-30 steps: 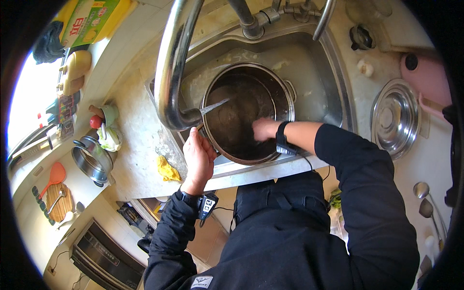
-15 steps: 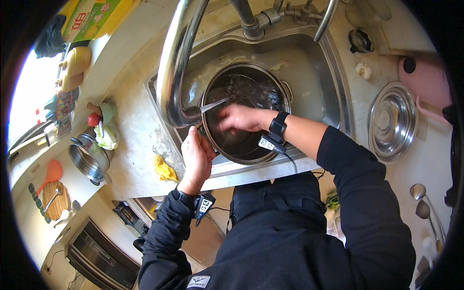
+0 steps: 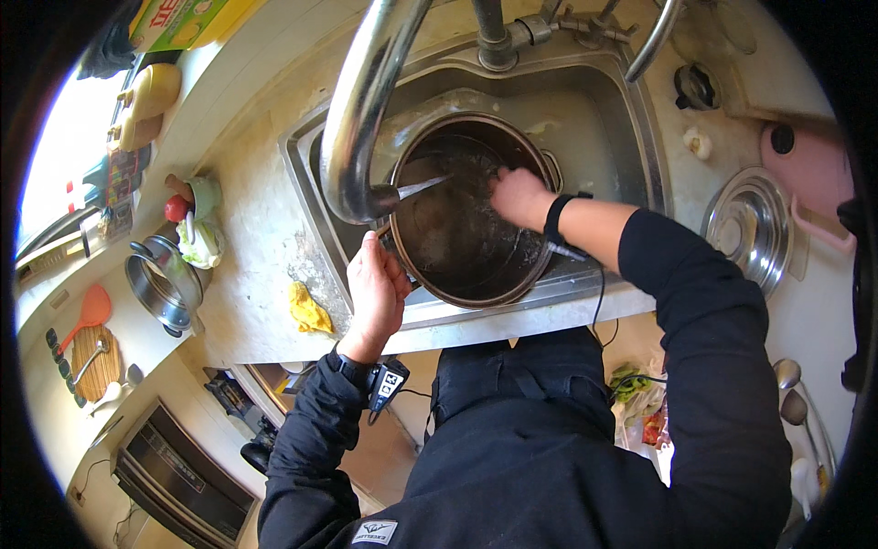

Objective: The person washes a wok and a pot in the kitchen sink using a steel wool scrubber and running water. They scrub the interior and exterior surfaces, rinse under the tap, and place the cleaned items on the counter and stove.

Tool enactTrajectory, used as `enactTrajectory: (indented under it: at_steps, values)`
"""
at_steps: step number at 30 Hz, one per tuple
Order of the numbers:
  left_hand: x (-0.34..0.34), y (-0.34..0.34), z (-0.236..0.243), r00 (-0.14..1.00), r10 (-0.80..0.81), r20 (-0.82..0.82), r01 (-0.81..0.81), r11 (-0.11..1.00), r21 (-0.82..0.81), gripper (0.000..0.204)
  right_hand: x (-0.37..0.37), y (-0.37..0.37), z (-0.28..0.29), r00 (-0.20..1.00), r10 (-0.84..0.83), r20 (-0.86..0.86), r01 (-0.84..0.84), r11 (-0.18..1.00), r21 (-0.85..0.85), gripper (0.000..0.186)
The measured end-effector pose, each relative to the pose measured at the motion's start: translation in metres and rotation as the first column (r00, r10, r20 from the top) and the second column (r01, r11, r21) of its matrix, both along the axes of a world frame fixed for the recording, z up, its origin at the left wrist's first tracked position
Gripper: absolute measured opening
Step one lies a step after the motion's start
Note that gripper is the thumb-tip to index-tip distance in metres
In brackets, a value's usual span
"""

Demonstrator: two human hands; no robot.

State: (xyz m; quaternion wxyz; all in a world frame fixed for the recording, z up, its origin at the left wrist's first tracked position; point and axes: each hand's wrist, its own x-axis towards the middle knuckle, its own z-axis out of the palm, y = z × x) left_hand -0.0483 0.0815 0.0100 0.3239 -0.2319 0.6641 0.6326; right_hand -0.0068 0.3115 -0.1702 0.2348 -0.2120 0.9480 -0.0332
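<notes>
A deep metal pot (image 3: 476, 297) stands in the sink, with some water and a dark, wet inside. Water runs into it from the curved faucet (image 3: 352, 156) above its left side. My left hand (image 3: 377, 285) is closed at the pot's left side handle, thumb pointing up by the rim. Inside the pot, near its right wall, my right hand (image 3: 521, 197) has its fingers curled and pointing down at the wet surface. Whatever those fingers hold, if anything, is hidden. The pot's right loop handle (image 3: 552, 171) shows just beyond that hand.
The sink (image 3: 599, 137) holds cloudy water around the pot. A yellow cloth (image 3: 309, 309) lies on the left counter, near a steel pot (image 3: 165, 284). To the right are a garlic bulb (image 3: 698, 142), a steel basin (image 3: 750, 229) and a pink board (image 3: 805, 169).
My right hand has moved right inside the pot, from the near left part to the right wall. My left hand stays at the handle. The whole view has shifted slightly.
</notes>
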Motion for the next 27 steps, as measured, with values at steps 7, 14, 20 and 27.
enactTrajectory:
  at_steps: [7, 14, 20, 27]
  values:
    - [-0.001, 0.002, -0.001, 1.0, 0.003, 0.014, -0.003, 1.0, 0.008, 0.044, -0.073, 0.035, 0.019, 0.752, 0.136, -0.645, -0.292, 0.946, -0.142, 0.012]
    - [0.002, -0.001, -0.006, 1.0, 0.028, 0.008, -0.028, 0.999, 0.021, 0.042, 0.004, 0.03, 0.013, 0.993, 0.086, 0.077, -0.074, 0.985, -0.155, 0.014]
    - [0.003, -0.001, -0.005, 0.999, 0.033, 0.017, -0.033, 0.999, -0.007, 0.043, -0.036, 0.042, 0.011, 0.8, -0.05, -0.597, -0.089, 0.976, -0.2, 0.013]
    - [0.003, 0.002, -0.004, 0.999, 0.023, 0.026, -0.024, 0.999, 0.029, 0.043, -0.02, 0.058, 0.018, 0.835, -0.092, -0.542, -0.044, 0.972, -0.232, 0.017]
